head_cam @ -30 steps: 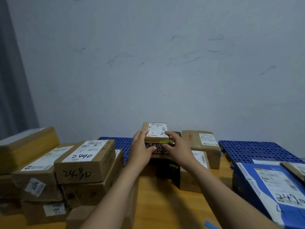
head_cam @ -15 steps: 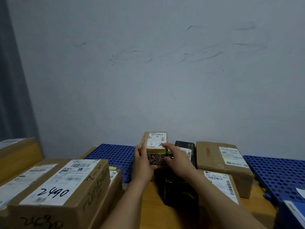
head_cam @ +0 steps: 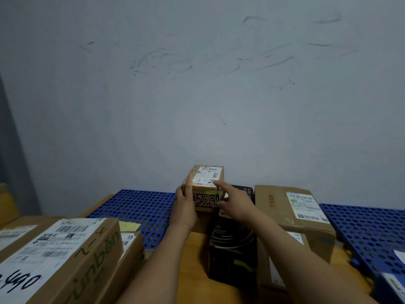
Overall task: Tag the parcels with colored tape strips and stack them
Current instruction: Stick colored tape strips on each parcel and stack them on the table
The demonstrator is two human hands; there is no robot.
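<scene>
On a patterned box (head_cam: 205,201), hands (head_cam: 185,207) (head_cam: 235,200) hold a parcel (head_cam: 207,175).

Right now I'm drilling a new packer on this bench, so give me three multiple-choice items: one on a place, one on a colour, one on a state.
1. The small parcel sits on: A the blue mat; B the patterned box; C the black parcel.
2. Its tape strip is: A red; B blue; C yellow-green.
3. The left hand: A grips the parcel's side; B lies flat; C points at the wall.
Answers: B, it rests atop that box; C, the strip on its front edge is yellow-green; A, fingers wrap its left side.
</scene>
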